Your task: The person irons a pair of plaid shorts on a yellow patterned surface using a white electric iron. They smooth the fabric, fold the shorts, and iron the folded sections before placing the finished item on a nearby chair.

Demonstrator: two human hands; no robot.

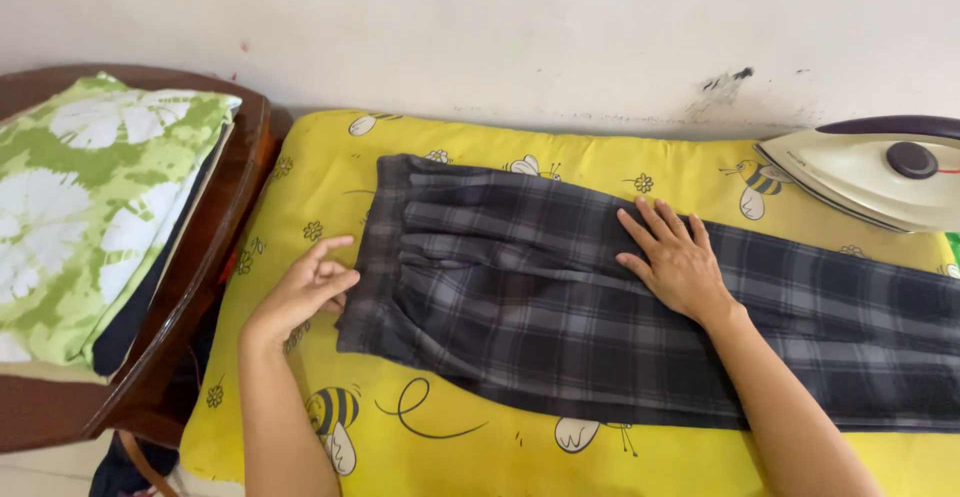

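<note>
1. Your left hand (305, 292) lies nearest you, at the waistband end of the dark plaid trousers (560, 297). Its fingers (335, 282) are loosely curled and slightly apart, and they touch the band's edge; whether they pinch the cloth cannot be told.
2. The trousers lie flat along the yellow padded ironing surface (480, 447), with the waistband to your left and the legs running off the right edge of the view.
3. Your right hand (675, 262) rests palm down on the upper leg, fingers (650, 222) spread and pressing the fabric flat. It grips nothing.
4. Judged step: the cloth is being smoothed and squared at the waistband. The next move likely calls for even tension between both hands, so the gathered folds beside the band lie flat.
5. Edges: the near edge of the yellow surface runs just below the trousers, with a bare strip between. The left edge sits near the brown wooden chair (215, 257).
6. On that chair, a folded green-and-white cloth (90, 207) tops a stack.
7. Farthest right, a cream iron (870, 177) rests on the pad, well apart from your right hand; bare yellow pad lies between it and the trousers.
</note>
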